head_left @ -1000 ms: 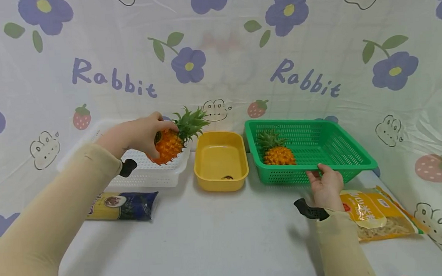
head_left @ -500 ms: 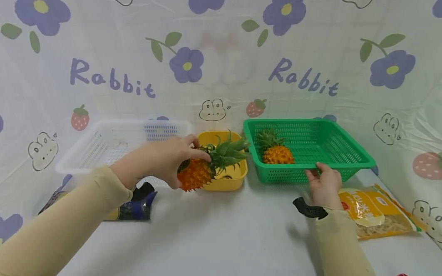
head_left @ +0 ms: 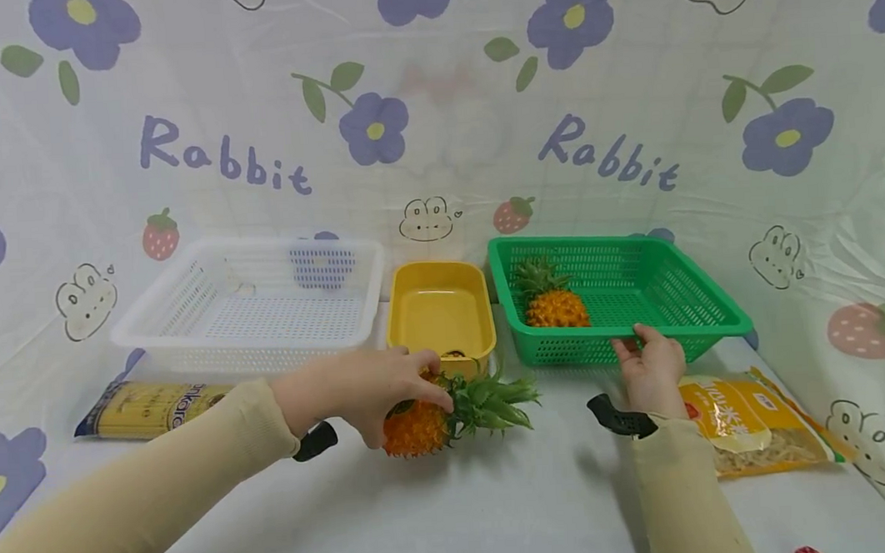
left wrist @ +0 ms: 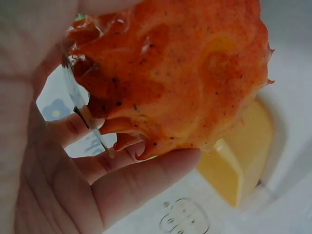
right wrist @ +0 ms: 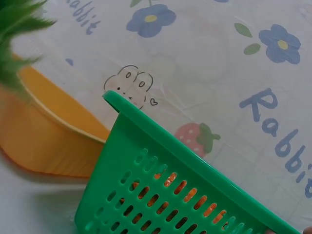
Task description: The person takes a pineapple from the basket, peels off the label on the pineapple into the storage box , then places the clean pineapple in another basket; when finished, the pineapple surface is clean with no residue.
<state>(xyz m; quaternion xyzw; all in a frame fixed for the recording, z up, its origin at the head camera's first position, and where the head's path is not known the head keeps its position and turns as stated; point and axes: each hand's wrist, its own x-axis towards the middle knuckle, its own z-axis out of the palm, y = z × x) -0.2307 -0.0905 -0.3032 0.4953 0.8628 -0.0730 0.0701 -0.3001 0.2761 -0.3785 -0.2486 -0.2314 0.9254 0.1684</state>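
My left hand [head_left: 373, 390] holds a small orange pineapple [head_left: 417, 430] by its body, leaves pointing right, just in front of the yellow bin [head_left: 444, 370]. In the left wrist view the fingers wrap one end of the spiky pineapple [left wrist: 195, 73]. At the front rim of the green basket [head_left: 686, 330], my right hand [head_left: 652, 374] grips with thumb and fingers. Inside that basket, at its left end, lies another small pineapple [head_left: 558, 309]. Only the tips of the right fingers show at the lower edge of the right wrist view, beside the basket [right wrist: 146, 131].
A white basket [head_left: 266, 344] stands at the back left. In front of it lies a packet of spaghetti [head_left: 149, 409], partly covered by the left arm. A yellow bag [head_left: 751, 427] of dry food lies beside the right forearm. Something small and red [head_left: 807, 552] shows at the bottom edge.
My left hand has carried the pineapple from over the white basket rightward and down, past the yellow bin's front. The right hand stays on the green basket's rim.
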